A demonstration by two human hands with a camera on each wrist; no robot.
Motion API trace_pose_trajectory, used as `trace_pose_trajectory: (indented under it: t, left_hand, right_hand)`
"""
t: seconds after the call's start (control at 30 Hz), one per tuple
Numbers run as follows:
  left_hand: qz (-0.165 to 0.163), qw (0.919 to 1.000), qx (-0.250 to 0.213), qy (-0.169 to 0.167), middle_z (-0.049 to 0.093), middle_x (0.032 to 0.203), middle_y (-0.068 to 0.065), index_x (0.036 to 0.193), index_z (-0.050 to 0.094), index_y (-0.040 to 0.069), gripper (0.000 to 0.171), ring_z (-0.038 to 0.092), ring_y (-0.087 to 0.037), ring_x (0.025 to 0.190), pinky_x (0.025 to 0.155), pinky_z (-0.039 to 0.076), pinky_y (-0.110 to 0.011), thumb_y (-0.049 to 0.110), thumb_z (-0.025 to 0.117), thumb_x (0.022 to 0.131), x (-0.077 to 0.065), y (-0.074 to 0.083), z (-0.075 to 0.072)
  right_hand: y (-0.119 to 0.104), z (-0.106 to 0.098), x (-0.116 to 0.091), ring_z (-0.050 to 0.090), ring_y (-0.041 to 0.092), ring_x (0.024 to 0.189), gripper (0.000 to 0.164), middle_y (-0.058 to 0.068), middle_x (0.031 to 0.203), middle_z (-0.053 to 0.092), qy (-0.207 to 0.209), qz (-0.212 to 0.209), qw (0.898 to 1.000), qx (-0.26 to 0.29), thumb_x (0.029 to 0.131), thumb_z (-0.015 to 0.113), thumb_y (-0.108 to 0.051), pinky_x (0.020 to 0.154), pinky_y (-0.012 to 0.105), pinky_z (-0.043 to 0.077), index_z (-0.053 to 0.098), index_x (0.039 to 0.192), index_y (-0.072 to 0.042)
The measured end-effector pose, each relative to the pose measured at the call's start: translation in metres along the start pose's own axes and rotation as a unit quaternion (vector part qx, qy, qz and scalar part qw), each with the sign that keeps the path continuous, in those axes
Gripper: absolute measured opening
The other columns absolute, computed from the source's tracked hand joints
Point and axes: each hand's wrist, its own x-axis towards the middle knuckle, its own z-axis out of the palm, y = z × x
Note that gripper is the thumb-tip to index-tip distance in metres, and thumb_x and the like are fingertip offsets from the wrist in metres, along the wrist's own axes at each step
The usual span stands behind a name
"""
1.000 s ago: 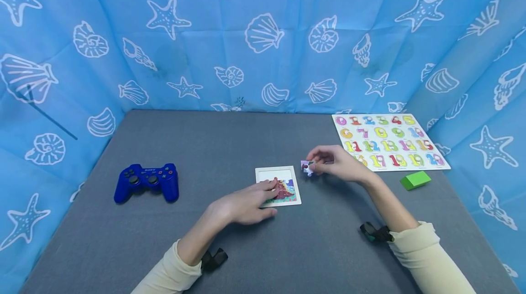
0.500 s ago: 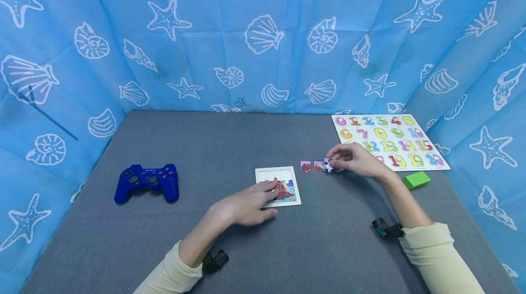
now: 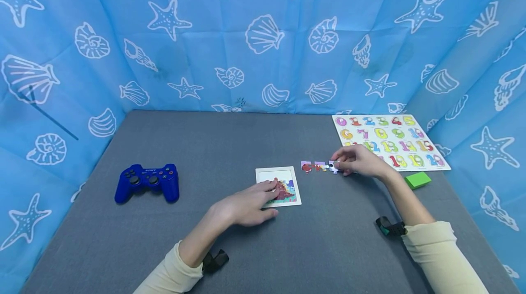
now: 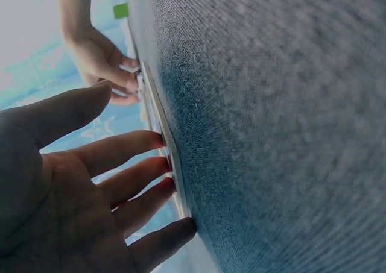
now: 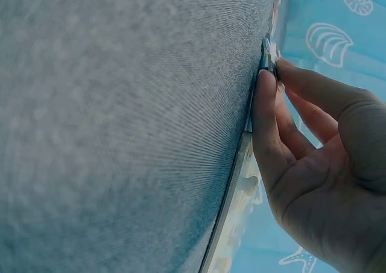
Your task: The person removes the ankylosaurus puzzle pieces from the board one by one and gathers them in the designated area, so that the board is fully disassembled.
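My left hand (image 3: 250, 205) lies with its fingers extended over a small white-framed jigsaw puzzle tray (image 3: 283, 171); in the left wrist view its fingertips (image 4: 166, 182) rest along the tray's edge. The lower part of the tray shows a reddish-brown picture, while its upper strip is bare. To the right, my right hand (image 3: 361, 162) pinches a jigsaw piece (image 3: 333, 166) of white and purple between thumb and fingers, low over the table. Beside it on the left sit two more pieces in a row, a purple-and-red one (image 3: 306, 166) and a purple-and-orange one (image 3: 319, 166).
Behind the right hand lies a white number puzzle board (image 3: 380, 133) with colourful numerals, partly covered by that hand. A green block (image 3: 417, 180) sits near the right edge. On the left is a blue game controller (image 3: 146, 182). Blue shell-print curtains (image 3: 230, 56) surround the grey table.
My right hand has shifted to the right with the jigsaw piece, and the two pieces left of it have come into view. The left hand keeps its place on the tray.
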Motion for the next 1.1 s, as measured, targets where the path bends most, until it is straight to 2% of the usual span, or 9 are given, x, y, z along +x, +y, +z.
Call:
trace_pose_trajectory:
  t: [0.37,0.63,0.87,1.0,1.1]
  left_hand:
    - [0.0,1.0,0.009,0.003,0.029,0.181,-0.011,0.167,0.041,0.007,0.065,0.024,-0.026,0.17,0.138,0.025,-0.043,0.035,0.061,0.111,0.001,0.001,0.0]
    - [-0.006,1.0,0.001,0.006,0.032,0.18,-0.011,0.166,0.043,0.008,0.065,0.029,-0.026,0.169,0.137,0.029,-0.044,0.035,0.062,0.11,0.0,0.001,-0.001]
    - [-0.011,0.9999,0.003,-0.001,0.025,0.182,-0.009,0.169,0.04,0.01,0.068,0.023,-0.027,0.17,0.137,0.028,-0.047,0.038,0.061,0.111,-0.001,0.004,-0.001]
    - [-0.027,0.9995,0.017,-0.002,0.024,0.183,-0.004,0.17,0.039,0.015,0.069,0.022,-0.025,0.17,0.134,0.033,-0.054,0.042,0.061,0.11,-0.002,0.005,0.0]
    - [-0.034,0.9989,0.031,0.006,0.029,0.18,-0.003,0.169,0.04,0.017,0.068,0.027,-0.024,0.168,0.128,0.041,-0.058,0.043,0.062,0.11,-0.002,0.006,0.001]
  right_hand:
    - [-0.005,0.005,0.0,0.073,0.011,0.08,0.021,0.021,0.104,0.078,0.027,-0.01,0.998,-0.056,0.1,0.075,-0.004,0.069,0.027,0.065,0.076,0.118,0.007]
    - [-0.009,0.008,0.002,0.073,0.015,0.079,0.018,0.019,0.1,0.078,0.042,0.0,0.995,-0.086,0.098,0.075,-0.001,0.068,0.026,0.065,0.077,0.114,0.007]
    - [-0.01,0.009,0.003,0.069,0.011,0.074,0.016,0.015,0.093,0.075,0.051,-0.008,0.993,-0.105,0.097,0.076,-0.001,0.065,0.024,0.062,0.078,0.112,0.006]
    - [-0.011,0.009,0.002,0.066,0.007,0.071,0.016,0.013,0.091,0.074,0.055,-0.021,0.994,-0.097,0.097,0.078,-0.003,0.064,0.022,0.061,0.079,0.112,0.005]
    - [-0.014,0.011,0.001,0.066,0.008,0.07,0.017,0.013,0.091,0.075,0.052,-0.034,0.995,-0.079,0.098,0.078,-0.004,0.064,0.023,0.061,0.079,0.112,0.004]
